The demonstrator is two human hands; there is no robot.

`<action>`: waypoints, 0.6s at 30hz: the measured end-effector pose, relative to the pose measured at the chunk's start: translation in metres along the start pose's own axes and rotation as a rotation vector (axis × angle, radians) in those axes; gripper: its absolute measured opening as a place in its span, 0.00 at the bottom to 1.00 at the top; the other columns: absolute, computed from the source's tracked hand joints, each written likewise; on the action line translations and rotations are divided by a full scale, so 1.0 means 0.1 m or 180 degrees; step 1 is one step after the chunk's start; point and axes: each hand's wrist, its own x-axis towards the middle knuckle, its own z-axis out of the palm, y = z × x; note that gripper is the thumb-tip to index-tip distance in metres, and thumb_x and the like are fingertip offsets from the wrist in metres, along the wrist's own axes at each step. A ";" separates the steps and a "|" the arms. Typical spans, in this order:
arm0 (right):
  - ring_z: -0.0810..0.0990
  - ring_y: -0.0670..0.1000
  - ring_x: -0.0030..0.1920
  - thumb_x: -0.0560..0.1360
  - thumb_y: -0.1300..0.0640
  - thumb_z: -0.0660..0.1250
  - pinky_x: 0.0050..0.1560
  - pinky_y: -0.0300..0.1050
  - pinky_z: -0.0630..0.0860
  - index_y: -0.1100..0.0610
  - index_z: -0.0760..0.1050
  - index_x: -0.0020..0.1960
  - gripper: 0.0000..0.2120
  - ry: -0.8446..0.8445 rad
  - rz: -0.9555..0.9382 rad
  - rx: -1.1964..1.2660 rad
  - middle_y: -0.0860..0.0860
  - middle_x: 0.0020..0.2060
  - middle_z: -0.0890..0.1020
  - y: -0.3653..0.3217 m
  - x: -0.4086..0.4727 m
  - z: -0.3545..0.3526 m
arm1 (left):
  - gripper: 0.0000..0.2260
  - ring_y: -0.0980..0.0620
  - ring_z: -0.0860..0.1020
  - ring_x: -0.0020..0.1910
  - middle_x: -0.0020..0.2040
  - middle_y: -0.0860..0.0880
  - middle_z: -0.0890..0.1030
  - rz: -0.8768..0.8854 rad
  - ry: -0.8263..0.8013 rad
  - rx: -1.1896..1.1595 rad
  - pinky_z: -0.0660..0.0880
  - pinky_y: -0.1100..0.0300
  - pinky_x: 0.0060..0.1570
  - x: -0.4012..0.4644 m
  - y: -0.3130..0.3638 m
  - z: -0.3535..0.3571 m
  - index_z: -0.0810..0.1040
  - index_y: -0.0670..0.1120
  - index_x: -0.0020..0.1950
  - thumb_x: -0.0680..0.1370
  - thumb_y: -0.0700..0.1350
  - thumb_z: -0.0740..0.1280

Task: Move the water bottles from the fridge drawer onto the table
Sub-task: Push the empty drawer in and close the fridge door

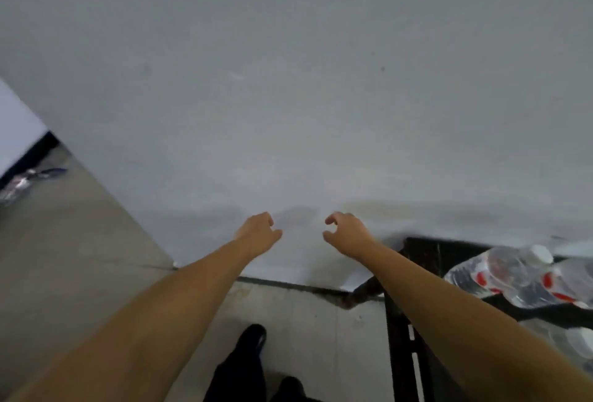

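Both my arms stretch forward in front of a big white surface (288, 97). My left hand (258, 230) and my right hand (345, 231) hang side by side a little apart, fingers loosely curled, and neither holds anything. Several clear water bottles (513, 276) with red labels and white caps lie on a dark table (426, 251) at the lower right, right of my right forearm. The fridge drawer is not visible.
A grey floor (70, 257) runs along the left and under me, with my dark shoes (253, 337) at the bottom middle. Some crumpled shiny plastic (22, 182) lies on the floor at the far left by a dark baseboard.
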 end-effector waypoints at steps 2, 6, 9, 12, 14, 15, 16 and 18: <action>0.76 0.56 0.58 0.77 0.54 0.63 0.57 0.48 0.74 0.58 0.69 0.68 0.20 -0.0168 -0.0342 -0.0134 0.57 0.65 0.73 -0.22 0.00 0.17 | 0.19 0.45 0.75 0.61 0.65 0.44 0.74 -0.0279 0.0172 -0.0185 0.72 0.55 0.57 -0.27 -0.27 0.06 0.70 0.43 0.66 0.80 0.51 0.62; 0.75 0.56 0.60 0.77 0.55 0.63 0.55 0.45 0.71 0.59 0.69 0.68 0.20 -0.0514 -0.0880 -0.0325 0.57 0.64 0.73 -0.76 -0.10 0.52 | 0.17 0.44 0.77 0.57 0.61 0.44 0.76 -0.0920 0.0588 -0.0621 0.74 0.53 0.55 -0.86 -0.80 -0.01 0.71 0.42 0.65 0.79 0.50 0.63; 0.75 0.57 0.61 0.77 0.55 0.63 0.58 0.46 0.71 0.58 0.69 0.68 0.21 -0.0723 -0.1383 -0.0579 0.57 0.65 0.72 -1.27 -0.23 0.81 | 0.14 0.42 0.78 0.55 0.57 0.41 0.79 -0.1430 0.0975 -0.0891 0.75 0.53 0.50 -1.36 -1.24 -0.09 0.75 0.41 0.58 0.77 0.47 0.63; 0.73 0.57 0.63 0.76 0.55 0.63 0.62 0.48 0.70 0.58 0.70 0.68 0.20 -0.0925 -0.1847 -0.0832 0.58 0.66 0.71 -1.79 -0.49 1.12 | 0.16 0.44 0.75 0.60 0.61 0.43 0.77 -0.1847 0.1342 -0.1093 0.71 0.57 0.56 -1.93 -1.65 -0.09 0.74 0.43 0.63 0.77 0.48 0.64; 0.72 0.57 0.64 0.76 0.54 0.63 0.64 0.48 0.70 0.58 0.70 0.67 0.20 -0.1034 -0.2123 -0.0963 0.58 0.65 0.71 -2.12 -0.68 1.35 | 0.18 0.44 0.74 0.62 0.63 0.43 0.76 -0.2078 0.1535 -0.1264 0.71 0.57 0.59 -2.28 -1.91 -0.07 0.72 0.42 0.65 0.78 0.49 0.64; 0.72 0.57 0.65 0.76 0.54 0.63 0.64 0.48 0.69 0.58 0.70 0.67 0.20 -0.1083 -0.2274 -0.1057 0.58 0.65 0.72 -2.28 -0.80 1.46 | 0.19 0.44 0.74 0.62 0.63 0.42 0.76 -0.2181 0.1633 -0.1353 0.71 0.56 0.59 -2.47 -2.03 -0.05 0.72 0.42 0.66 0.78 0.49 0.64; 0.72 0.57 0.65 0.76 0.54 0.63 0.64 0.48 0.69 0.58 0.70 0.67 0.20 -0.1154 -0.2422 -0.1156 0.58 0.65 0.72 -2.46 -0.94 1.61 | 0.19 0.43 0.74 0.62 0.63 0.42 0.76 -0.2294 0.1751 -0.1422 0.71 0.56 0.60 -2.69 -2.17 -0.05 0.72 0.42 0.66 0.78 0.49 0.64; 0.72 0.57 0.66 0.76 0.54 0.63 0.63 0.47 0.69 0.58 0.71 0.68 0.21 -0.1238 -0.2704 -0.1286 0.58 0.65 0.73 -2.79 -1.21 1.89 | 0.19 0.43 0.75 0.61 0.63 0.42 0.76 -0.2483 0.1929 -0.1523 0.72 0.56 0.59 -3.09 -2.41 -0.02 0.72 0.43 0.66 0.78 0.50 0.64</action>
